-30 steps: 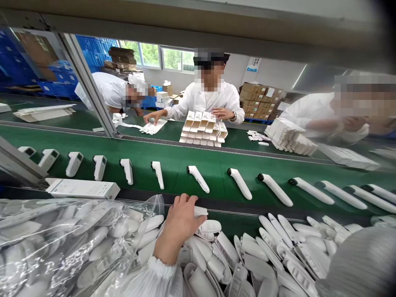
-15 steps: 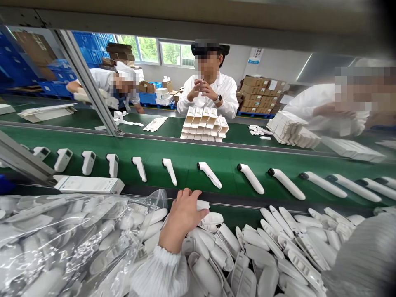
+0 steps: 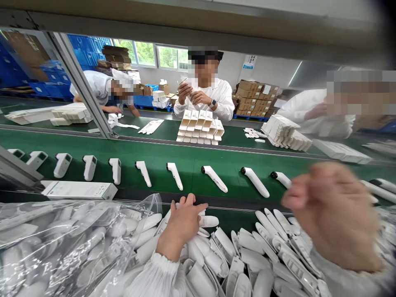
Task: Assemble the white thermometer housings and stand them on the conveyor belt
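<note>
My left hand (image 3: 182,225) rests on a heap of white plastic housing parts (image 3: 229,243), its fingers spread and touching some of them. Over the right side of the belt, my right hand (image 3: 334,214) is smeared by motion. Its fingers look curled together, and whatever they hold, if anything, is hidden. Close to its fingertips lies a white handheld thermometer (image 3: 281,179) with a black tip. More such thermometers, among them one in the middle (image 3: 215,178), lie in a row along the green conveyor belt (image 3: 192,165).
A clear plastic bag (image 3: 68,243) of white parts covers the near left. Beside the belt lies a white box (image 3: 78,190). Across the belt, a co-worker (image 3: 204,95) stands behind stacked open cartons (image 3: 198,128). A metal post (image 3: 78,82) rises at left.
My right hand has come into view from the right and reaches over the belt. My left hand stays on the heap, fingers more spread. The view has shifted slightly.
</note>
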A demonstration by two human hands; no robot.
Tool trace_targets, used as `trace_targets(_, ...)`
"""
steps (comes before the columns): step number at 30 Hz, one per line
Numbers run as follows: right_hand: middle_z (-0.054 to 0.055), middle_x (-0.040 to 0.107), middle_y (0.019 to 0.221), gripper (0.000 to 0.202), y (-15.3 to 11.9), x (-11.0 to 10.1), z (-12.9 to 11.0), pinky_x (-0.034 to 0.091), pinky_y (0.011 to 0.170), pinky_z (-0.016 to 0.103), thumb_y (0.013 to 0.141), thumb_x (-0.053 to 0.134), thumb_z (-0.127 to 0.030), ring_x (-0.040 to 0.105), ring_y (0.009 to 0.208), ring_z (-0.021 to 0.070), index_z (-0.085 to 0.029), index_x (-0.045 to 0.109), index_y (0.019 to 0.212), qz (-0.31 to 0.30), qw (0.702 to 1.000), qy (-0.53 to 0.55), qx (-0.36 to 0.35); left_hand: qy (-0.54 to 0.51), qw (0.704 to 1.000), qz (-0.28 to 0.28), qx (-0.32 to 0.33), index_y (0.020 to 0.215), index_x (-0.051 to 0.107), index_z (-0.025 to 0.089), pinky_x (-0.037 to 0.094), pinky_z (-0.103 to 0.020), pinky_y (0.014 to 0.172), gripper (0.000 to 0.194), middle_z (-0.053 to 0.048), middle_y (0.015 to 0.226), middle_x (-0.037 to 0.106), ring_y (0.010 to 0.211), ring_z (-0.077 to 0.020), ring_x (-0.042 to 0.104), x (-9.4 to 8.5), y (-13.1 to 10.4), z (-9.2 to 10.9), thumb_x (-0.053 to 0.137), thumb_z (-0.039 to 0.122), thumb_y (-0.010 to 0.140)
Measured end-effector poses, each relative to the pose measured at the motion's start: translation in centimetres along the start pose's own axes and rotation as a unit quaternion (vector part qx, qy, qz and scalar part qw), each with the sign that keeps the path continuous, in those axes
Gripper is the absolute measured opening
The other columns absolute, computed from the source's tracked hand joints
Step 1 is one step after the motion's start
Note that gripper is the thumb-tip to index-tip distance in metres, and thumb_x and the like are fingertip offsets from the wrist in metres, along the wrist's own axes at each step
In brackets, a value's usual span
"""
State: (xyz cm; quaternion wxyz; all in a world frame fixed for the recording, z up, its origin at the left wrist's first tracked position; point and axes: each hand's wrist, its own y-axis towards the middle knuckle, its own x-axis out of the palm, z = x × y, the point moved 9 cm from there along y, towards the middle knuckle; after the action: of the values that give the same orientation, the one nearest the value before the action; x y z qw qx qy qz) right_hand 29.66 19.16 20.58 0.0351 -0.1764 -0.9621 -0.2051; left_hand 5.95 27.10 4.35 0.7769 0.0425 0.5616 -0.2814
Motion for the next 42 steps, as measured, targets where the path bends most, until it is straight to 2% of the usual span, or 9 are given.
trace_targets(5, 0.004, 0.076, 0.078, 0.019, -2.1, 4.8, 9.5, 0.060, 0.061, 0.028, 0.089, 0.067, -0.038, 0.073, 0.069, 0.0191, -0.020, 0.069, 0.083, -0.152, 0.971, -0.170, 0.067, 0.021, 1.000, 0.013, 0.010, 0.120, 0.063, 0.036, 0.030, -0.066, 0.106, 0.045, -0.006, 0.122, 0.053, 0.115, -0.0273, 0.050, -0.4, 0.1, 0.4, 0.045, 0.013, 0.086)
trace_targets(10, 0.005, 0.070, 0.117, 0.022, -6.5, 11.2, 14.1, 0.050, 0.096, 0.032, 0.099, 0.050, -0.027, 0.063, 0.110, 0.0191, -0.023, 0.070, 0.108, -0.437, 0.791, -0.399, -0.152, 0.024, 0.999, 0.024, 0.011, 0.108, 0.063, 0.030, 0.034, -0.061, 0.102, 0.029, -0.005, 0.118, 0.057, 0.113, -0.0277, 0.051, -0.8, 0.4, 0.3, 0.047, 0.018, 0.087)
trace_targets(13, 0.005, 0.067, 0.123, 0.023, -7.9, 12.9, 15.8, 0.047, 0.098, 0.034, 0.096, 0.057, -0.029, 0.057, 0.116, 0.0206, -0.024, 0.066, 0.117, -0.500, 0.719, -0.452, -0.171, 0.021, 1.000, 0.021, 0.008, 0.103, 0.062, 0.030, 0.038, -0.053, 0.097, 0.026, -0.004, 0.113, 0.059, 0.112, -0.0275, 0.051, -1.0, 0.5, -0.1, 0.046, 0.018, 0.086)
trace_targets(17, 0.005, 0.071, 0.110, 0.026, -6.4, 12.0, 16.0, 0.047, 0.091, 0.033, 0.098, 0.051, -0.022, 0.062, 0.104, 0.0206, -0.025, 0.065, 0.119, -0.465, 0.750, -0.457, -0.115, -0.032, 0.999, 0.032, -0.002, 0.096, 0.060, 0.027, 0.041, -0.040, 0.085, 0.020, -0.004, 0.108, 0.060, 0.109, -0.0268, 0.053, -2.1, 0.5, -0.5, 0.046, 0.019, 0.084)
trace_targets(22, 0.006, 0.070, 0.111, 0.027, 0.9, 3.2, 16.4, 0.050, 0.085, 0.032, 0.094, 0.050, -0.025, 0.065, 0.095, 0.0208, -0.023, 0.065, 0.116, -0.239, 0.868, -0.434, 0.040, -0.193, 0.977, 0.084, -0.022, 0.084, 0.054, 0.024, 0.041, -0.031, 0.070, 0.016, -0.002, 0.086, 0.061, 0.079, -0.0203, 0.056, -4.0, 0.4, -0.9, 0.043, 0.034, 0.087)
trace_targets(26, 0.010, 0.065, 0.123, 0.033, 3.7, -1.8, 18.9, 0.048, 0.094, 0.036, 0.090, 0.052, -0.021, 0.063, 0.106, 0.0241, -0.018, 0.064, 0.120, -0.173, 0.853, -0.485, 0.090, -0.310, 0.948, 0.076, -0.010, 0.083, 0.054, 0.023, 0.041, -0.029, 0.070, 0.025, -0.001, 0.081, 0.064, 0.077, -0.0196, 0.057, -3.8, 0.5, -0.6, 0.043, 0.045, 0.088)
trace_targets(37, 0.017, 0.069, 0.103, 0.042, 4.4, -1.2, 22.2, 0.047, 0.088, 0.035, 0.100, 0.040, -0.022, 0.065, 0.099, 0.0278, -0.011, 0.053, 0.138, -0.204, 0.733, -0.646, 0.064, -0.371, 0.928, 0.035, -0.001, 0.085, 0.052, 0.023, 0.032, -0.025, 0.055, 0.021, 0.000, 0.086, 0.064, 0.062, -0.0136, 0.049, -2.4, 0.7, 0.4, 0.049, 0.043, 0.083)
trace_targets(39, 0.018, 0.067, 0.113, 0.042, 4.5, -1.0, 20.7, 0.046, 0.094, 0.040, 0.100, 0.043, -0.028, 0.061, 0.110, 0.0308, -0.013, 0.055, 0.137, -0.189, 0.739, -0.645, 0.048, -0.385, 0.923, 0.029, 0.009, 0.085, 0.052, 0.022, 0.031, -0.024, 0.054, 0.021, 0.000, 0.090, 0.065, 0.062, -0.0126, 0.048, -2.4, 0.6, 0.8, 0.050, 0.043, 0.083)
trace_targets(42, 0.015, 0.055, 0.138, 0.048, 3.2, 1.4, 17.1, 0.043, 0.102, 0.044, 0.097, 0.050, -0.040, 0.051, 0.126, 0.0309, -0.021, 0.052, 0.141, -0.186, 0.827, -0.531, 0.019, -0.384, 0.923, 0.033, 0.015, 0.084, 0.051, 0.022, 0.034, -0.024, 0.056, 0.019, -0.001, 0.089, 0.066, 0.064, -0.0133, 0.051, -2.3, 0.6, 1.1, 0.050, 0.040, 0.083)
